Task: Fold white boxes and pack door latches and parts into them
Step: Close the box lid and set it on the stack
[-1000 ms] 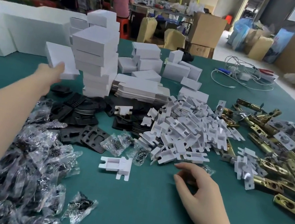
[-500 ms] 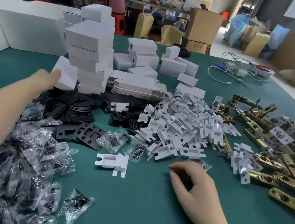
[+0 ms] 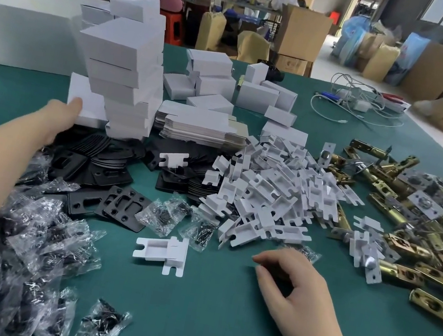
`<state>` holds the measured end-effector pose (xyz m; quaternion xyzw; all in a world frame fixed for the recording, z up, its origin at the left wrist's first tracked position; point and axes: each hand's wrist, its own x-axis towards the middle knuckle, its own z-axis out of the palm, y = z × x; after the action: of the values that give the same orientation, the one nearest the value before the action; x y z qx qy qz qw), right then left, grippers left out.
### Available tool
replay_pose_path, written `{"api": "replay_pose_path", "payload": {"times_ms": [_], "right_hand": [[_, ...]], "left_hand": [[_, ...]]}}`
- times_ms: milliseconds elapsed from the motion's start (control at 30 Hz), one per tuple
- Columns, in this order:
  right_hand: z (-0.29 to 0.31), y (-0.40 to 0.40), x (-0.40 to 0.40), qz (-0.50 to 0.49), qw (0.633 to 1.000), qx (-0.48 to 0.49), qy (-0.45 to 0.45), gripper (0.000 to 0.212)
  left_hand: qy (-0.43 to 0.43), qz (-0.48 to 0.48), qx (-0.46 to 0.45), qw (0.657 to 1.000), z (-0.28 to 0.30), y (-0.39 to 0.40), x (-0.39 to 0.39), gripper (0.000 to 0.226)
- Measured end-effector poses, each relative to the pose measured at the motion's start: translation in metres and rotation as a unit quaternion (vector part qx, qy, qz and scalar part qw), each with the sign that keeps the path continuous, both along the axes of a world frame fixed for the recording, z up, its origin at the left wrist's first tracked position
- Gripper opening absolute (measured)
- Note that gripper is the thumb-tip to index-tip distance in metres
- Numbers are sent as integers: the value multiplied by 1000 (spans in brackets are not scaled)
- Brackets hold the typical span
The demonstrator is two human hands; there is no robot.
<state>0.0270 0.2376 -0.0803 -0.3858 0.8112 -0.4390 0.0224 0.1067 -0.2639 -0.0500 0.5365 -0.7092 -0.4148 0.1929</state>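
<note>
- Green surface (image 3: pixel 201 327) in a workshop, cartons behind.
- Box stack (image 3: pixel 125 68) far left; left hand (image 3: pixel 59 117) grips a box (image 3: pixel 86 105) at its base.
- Right of the stack: white inserts (image 3: pixel 263 193), then brass latches (image 3: pixel 410 230).
- Right hand (image 3: pixel 289 277) loosely curled on the surface; whether it holds anything, cannot tell.

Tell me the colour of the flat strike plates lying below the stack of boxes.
Black flat strike plates, matte, clearest in the head view.

Closed white box (image 3: pixel 86 107) (plain, tilted) leans against the box stack (image 3: pixel 126 74).
</note>
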Motion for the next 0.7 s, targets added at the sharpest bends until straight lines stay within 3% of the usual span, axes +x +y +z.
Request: {"api": "replay_pose_path", "payload": {"times_ms": [300,433,567,633,700], "right_hand": [[2,0,2,-1,1000,-1,6,32],[1,0,1,-2,1000,4,7,31],[1,0,1,-2,1000,5,7,30],[1,0,1,-3,1000,5,4,29],[1,0,1,-3,1000,7,-2,29]], "left_hand": [[-89,-95,-35,991,4,-5,20,56],[-164,-104,-109,975,4,-7,25,65],[-205,-110,-115,966,-3,1,22,65],[-196,-100,-144,965,-4,0,19,64],[-148,15,-153,977,8,8,14,63]]}}
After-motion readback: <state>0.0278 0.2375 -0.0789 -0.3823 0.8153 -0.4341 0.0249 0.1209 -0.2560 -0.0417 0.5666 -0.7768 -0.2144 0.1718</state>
